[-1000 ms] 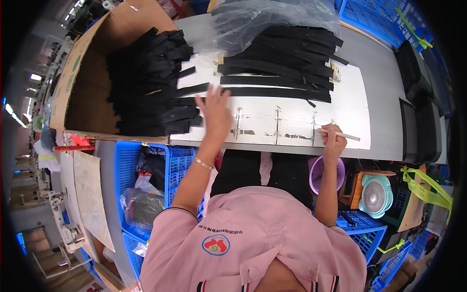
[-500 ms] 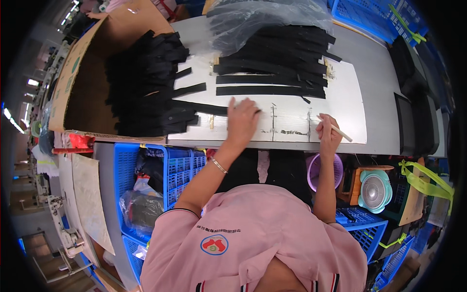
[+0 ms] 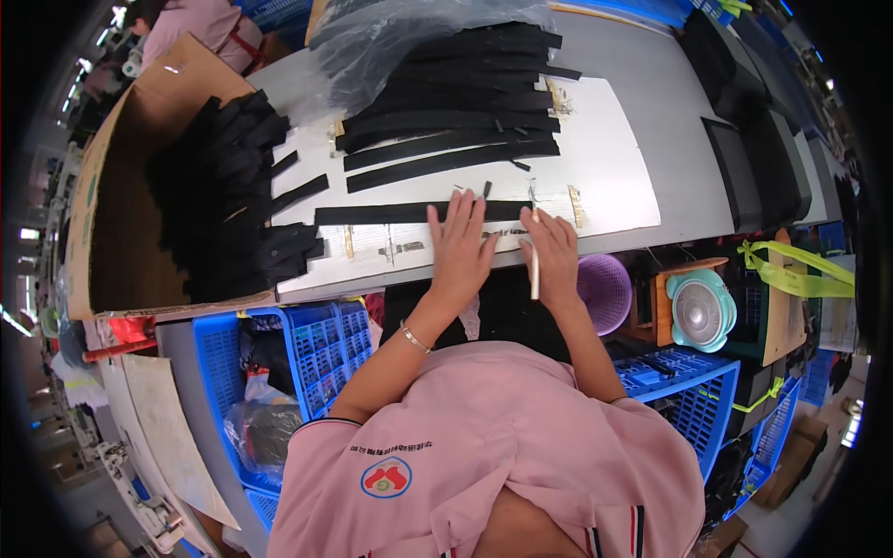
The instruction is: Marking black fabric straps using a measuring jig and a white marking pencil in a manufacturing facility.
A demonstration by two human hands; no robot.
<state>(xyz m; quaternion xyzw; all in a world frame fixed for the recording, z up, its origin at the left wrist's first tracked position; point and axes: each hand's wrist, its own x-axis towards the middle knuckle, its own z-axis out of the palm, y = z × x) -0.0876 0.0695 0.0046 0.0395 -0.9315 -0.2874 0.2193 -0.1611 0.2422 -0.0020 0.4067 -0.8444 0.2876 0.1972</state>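
A black fabric strip (image 3: 372, 215) lies straight across a white board (image 3: 614, 177) marked with dark lines. My left hand (image 3: 462, 246) rests flat on this strip, fingers stretched out and a little spread. At the strip's right end, my right hand (image 3: 558, 256) grips a slim white pen (image 3: 535, 272), its upper tip by the strip's end and a drawn line. Beyond my hands, a stack of similar black strips (image 3: 446, 98) covers the far part of the board. A short black piece (image 3: 487, 190) lies just past my left fingertips.
At left, a cardboard box (image 3: 112, 177) on its side spills a heap of black strips (image 3: 219, 200) toward the board. Clear plastic sheeting (image 3: 372, 56) drapes over the far stack. Black padded blocks (image 3: 744, 121) stand at right. Blue crates (image 3: 316, 358) and a purple basket (image 3: 605, 293) sit below the table edge.
A strip whose end was by my left hand near the heap now lies across the board's near part, under that hand. My right hand brought the pen to its right end. The view has shifted.
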